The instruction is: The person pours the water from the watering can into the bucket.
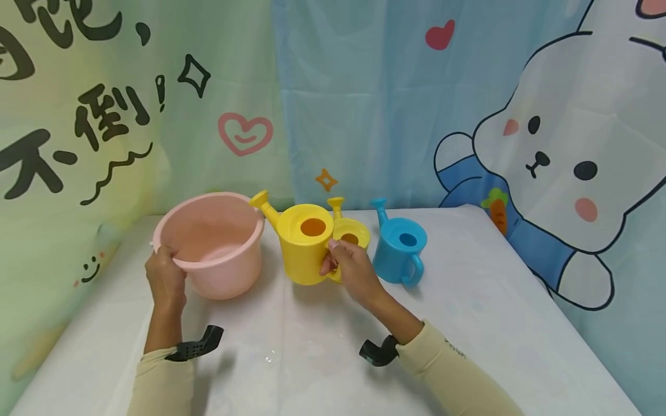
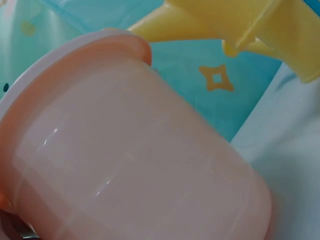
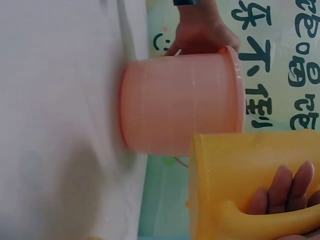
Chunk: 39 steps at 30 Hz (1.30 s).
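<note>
My left hand [image 1: 167, 280] grips the near-left rim of a pink plastic bucket [image 1: 229, 278], its mouth facing up and somewhat towards me. The bucket's wall [image 2: 135, 150] fills most of the left wrist view. In my right hand [image 1: 356, 273] is the handle of a yellow watering can [image 1: 302, 257], with fingers curled through it in the right wrist view. This can [image 3: 240, 170] hangs above the table, its spout near the bucket's right rim. Behind it stands a second yellow watering can [image 1: 359, 229], partly hidden. A blue watering can [image 1: 389, 254] stands to the right.
A white-covered table [image 1: 291, 358] carries these things. Close behind its far edge hangs a printed curtain [image 1: 354, 127] with a cartoon rabbit on the right and dark lettering on the left.
</note>
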{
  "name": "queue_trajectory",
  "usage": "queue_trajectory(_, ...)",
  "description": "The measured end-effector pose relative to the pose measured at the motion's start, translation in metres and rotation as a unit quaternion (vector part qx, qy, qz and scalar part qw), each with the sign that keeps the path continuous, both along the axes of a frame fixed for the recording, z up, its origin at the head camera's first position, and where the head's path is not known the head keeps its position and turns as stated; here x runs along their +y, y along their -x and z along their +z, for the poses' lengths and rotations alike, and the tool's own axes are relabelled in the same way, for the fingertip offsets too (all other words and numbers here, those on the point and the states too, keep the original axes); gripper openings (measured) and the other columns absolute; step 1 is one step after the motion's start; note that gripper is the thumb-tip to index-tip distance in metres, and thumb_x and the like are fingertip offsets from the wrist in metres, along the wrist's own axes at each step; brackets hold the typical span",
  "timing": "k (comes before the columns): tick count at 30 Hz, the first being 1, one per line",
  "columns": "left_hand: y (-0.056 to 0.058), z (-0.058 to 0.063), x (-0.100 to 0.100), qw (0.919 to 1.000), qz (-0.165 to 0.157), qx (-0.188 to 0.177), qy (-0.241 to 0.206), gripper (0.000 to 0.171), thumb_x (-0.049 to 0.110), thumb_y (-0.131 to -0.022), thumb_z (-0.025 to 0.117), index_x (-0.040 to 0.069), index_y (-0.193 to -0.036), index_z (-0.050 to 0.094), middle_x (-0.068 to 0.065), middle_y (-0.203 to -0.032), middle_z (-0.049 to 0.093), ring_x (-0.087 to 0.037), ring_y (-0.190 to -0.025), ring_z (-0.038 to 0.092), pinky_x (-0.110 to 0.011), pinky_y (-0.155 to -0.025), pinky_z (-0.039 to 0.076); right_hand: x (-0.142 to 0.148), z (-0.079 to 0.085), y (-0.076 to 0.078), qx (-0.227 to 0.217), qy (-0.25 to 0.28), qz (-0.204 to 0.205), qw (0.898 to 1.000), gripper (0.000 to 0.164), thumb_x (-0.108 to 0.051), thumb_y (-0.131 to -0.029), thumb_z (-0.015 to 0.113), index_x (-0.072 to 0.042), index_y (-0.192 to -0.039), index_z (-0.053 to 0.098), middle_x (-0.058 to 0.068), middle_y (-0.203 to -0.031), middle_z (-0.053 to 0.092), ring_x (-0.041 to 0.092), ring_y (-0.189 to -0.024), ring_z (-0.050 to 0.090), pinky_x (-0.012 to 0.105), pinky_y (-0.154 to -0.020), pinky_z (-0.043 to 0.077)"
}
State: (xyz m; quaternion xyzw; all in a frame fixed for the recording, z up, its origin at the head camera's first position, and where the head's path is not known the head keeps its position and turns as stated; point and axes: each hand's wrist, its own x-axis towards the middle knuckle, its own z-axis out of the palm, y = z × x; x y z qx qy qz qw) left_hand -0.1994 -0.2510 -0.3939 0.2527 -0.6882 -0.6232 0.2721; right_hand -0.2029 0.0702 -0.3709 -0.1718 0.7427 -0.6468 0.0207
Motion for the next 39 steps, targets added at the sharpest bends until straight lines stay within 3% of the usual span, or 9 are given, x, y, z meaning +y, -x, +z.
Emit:
queue_trajectory(9,-0.001,0.000,-0.001,0.9996,-0.028,-0.004,-0.005,0.031,0.019,-0.095,0.038,-0.007,-0.097,0.055,0.007,-0.058,0.046,-0.006,-0.044,0.042,-0.022,-0.045,0.037,0.002,0.020,0.006,0.000,-0.007,0.023,1.000,0.045,-0.030,-0.105,0.039,0.001,-0.075,0.052,0.013,-0.070,0.056,0.026,-0.075,0.055,0.033,-0.075,0.049)
queue_trajectory(19,-0.001,0.000,0.000,0.9992,-0.038,-0.010,0.009,0.037,0.020,-0.095,0.035,-0.010,-0.103,0.055,0.007,-0.060,0.047,-0.007,-0.047,0.043,-0.022,-0.048,0.038,0.002,0.034,0.014,0.015,-0.012,0.022,1.000,0.045,-0.030,-0.105,0.040,-0.002,-0.069,0.044,0.010,-0.063,0.040,0.025,-0.059,0.044,0.029,-0.060,0.040)
queue_trajectory(24,-0.004,-0.002,0.001,0.9992,-0.037,-0.007,0.016,0.039,0.020,-0.096,0.034,-0.011,-0.104,0.055,0.006,-0.063,0.048,-0.008,-0.049,0.044,-0.022,-0.048,0.038,0.000,0.039,0.016,0.051,-0.050,-0.006,0.997,0.043,-0.036,-0.104,0.042,-0.003,-0.079,0.055,0.012,-0.071,0.054,0.026,-0.068,0.056,0.030,-0.064,0.048)
queue_trajectory(29,-0.005,-0.003,0.002,0.9993,-0.037,-0.009,0.007,0.041,0.021,-0.096,0.033,-0.012,-0.107,0.055,0.007,-0.059,0.046,-0.008,-0.048,0.043,-0.022,-0.049,0.038,0.000,0.044,0.019,0.058,-0.081,-0.013,0.995,0.044,-0.040,-0.103,0.042,-0.004,-0.088,0.061,0.008,-0.086,0.065,0.025,-0.076,0.062,0.034,-0.070,0.053)
queue_trajectory(35,-0.005,-0.002,0.002,0.9993,-0.037,-0.004,0.004,0.037,0.020,-0.096,0.034,-0.011,-0.103,0.055,0.008,-0.056,0.045,-0.006,-0.046,0.042,-0.021,-0.048,0.037,-0.001,0.057,0.024,0.047,-0.138,-0.017,0.989,0.046,-0.042,-0.102,0.040,-0.005,-0.079,0.055,0.007,-0.081,0.064,0.024,-0.075,0.061,0.034,-0.067,0.052)
queue_trajectory(39,-0.004,-0.001,0.002,0.9993,-0.038,0.000,0.002,0.034,0.019,-0.096,0.034,-0.008,-0.099,0.054,0.008,-0.055,0.045,-0.007,-0.045,0.042,-0.021,-0.047,0.037,0.000,0.066,0.027,0.027,-0.161,-0.007,0.986,0.049,-0.047,-0.101,0.038,-0.005,-0.084,0.057,0.009,-0.078,0.061,0.026,-0.073,0.060,0.034,-0.064,0.051)
